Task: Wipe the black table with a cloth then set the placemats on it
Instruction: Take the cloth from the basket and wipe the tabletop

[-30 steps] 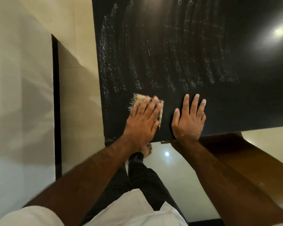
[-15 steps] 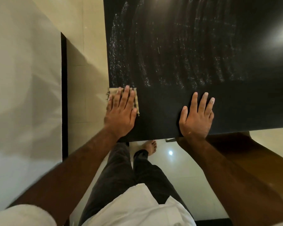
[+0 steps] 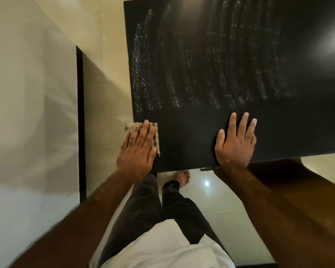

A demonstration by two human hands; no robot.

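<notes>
Cloth [image 3: 156,136] under flat left hand [image 3: 137,149], table [image 3: 240,55] corner | right hand [image 3: 234,144] flat on table

Lying flat at the near-left corner of the glossy black table [image 3: 201,132], overhanging its left edge: tan checked cloth [image 3: 156,136]; showing pale curved streaks farther across.

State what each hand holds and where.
Left hand presses flat on top of the cloth, not gripping it; right hand lies flat on the table, empty.

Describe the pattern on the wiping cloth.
The cloth is beige with darker checked stripes; head view.
</notes>
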